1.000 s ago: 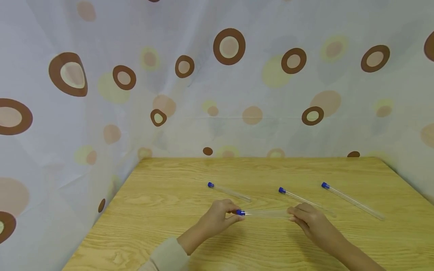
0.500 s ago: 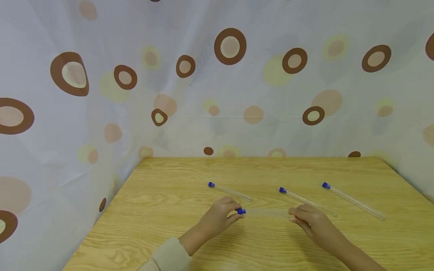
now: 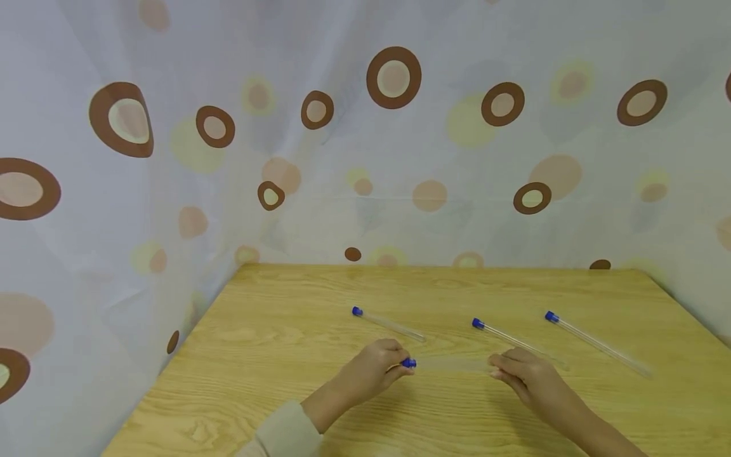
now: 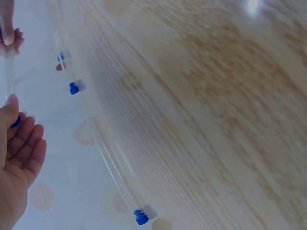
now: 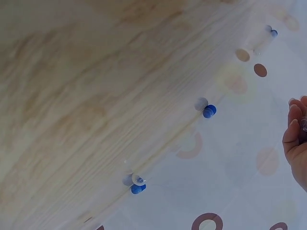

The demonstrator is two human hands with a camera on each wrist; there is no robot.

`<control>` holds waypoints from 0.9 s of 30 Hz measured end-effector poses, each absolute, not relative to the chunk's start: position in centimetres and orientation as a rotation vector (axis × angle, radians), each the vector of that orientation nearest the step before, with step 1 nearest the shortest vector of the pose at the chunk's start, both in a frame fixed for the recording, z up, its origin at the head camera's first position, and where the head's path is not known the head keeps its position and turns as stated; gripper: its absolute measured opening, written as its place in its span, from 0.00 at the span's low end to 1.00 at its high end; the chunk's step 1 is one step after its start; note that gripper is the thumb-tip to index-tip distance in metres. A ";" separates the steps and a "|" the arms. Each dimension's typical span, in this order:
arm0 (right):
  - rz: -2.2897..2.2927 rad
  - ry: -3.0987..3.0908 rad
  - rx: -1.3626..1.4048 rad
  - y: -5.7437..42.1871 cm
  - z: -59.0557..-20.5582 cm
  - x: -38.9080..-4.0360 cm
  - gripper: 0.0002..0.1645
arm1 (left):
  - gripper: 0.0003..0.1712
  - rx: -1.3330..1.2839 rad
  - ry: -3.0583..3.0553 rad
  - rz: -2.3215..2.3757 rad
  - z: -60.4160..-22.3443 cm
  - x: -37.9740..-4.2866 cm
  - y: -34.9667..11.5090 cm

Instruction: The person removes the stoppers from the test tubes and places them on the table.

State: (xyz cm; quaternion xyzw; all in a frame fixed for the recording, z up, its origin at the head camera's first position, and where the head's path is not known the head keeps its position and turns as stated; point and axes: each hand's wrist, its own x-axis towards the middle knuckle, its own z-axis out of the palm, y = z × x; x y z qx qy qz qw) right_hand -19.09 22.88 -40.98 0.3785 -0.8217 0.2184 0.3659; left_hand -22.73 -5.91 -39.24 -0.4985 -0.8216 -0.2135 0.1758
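In the head view my left hand (image 3: 371, 373) pinches a blue cap (image 3: 408, 363) between thumb and fingers. A clear test tube (image 3: 454, 364) stretches from near that cap to my right hand (image 3: 530, 376), whose thumb and fingers grip its far end. The tube lies roughly level above the table, and I cannot tell whether the cap sits in its mouth. The left wrist view shows the left thumb over the cap (image 4: 16, 120), the other fingers loosely curled. At the right wrist view's edge, only part of the right hand (image 5: 296, 149) shows.
Three more clear tubes with blue caps lie on the wooden table (image 3: 257, 355) beyond the hands: a left one (image 3: 394, 326), a middle one (image 3: 514, 337) and a right one (image 3: 599, 344). A spotted curtain (image 3: 320, 222) stands behind the table.
Both hands keep nearly the same place and hold. More of the cap's narrow end shows beside the left fingertips than one second ago. The view has shifted slightly.
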 end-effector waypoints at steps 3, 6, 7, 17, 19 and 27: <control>0.555 -2.111 0.974 22.9 -41.2 -19.1 0.19 | 0.09 -1.423 -2.391 -0.616 -39.2 -22.7 -5.9; 0.549 -2.099 0.980 23.0 -41.3 -19.1 0.21 | 0.11 -1.431 -2.479 -0.645 -39.0 -22.7 -5.9; 0.551 -2.094 0.984 23.0 -41.4 -19.2 0.21 | 0.12 -1.430 -2.511 -0.660 -39.0 -22.7 -5.9; 0.557 -2.064 0.973 23.0 -41.2 -19.1 0.28 | 0.13 -1.392 -2.707 -0.776 -38.3 -22.9 -5.8; 0.561 -2.058 0.969 23.0 -41.0 -19.0 0.29 | 0.13 -1.391 -2.727 -0.801 -38.1 -22.9 -5.8; 0.541 -2.046 0.980 22.6 -40.5 -18.9 0.31 | 0.11 -1.317 -2.756 -0.938 -37.6 -22.3 -6.2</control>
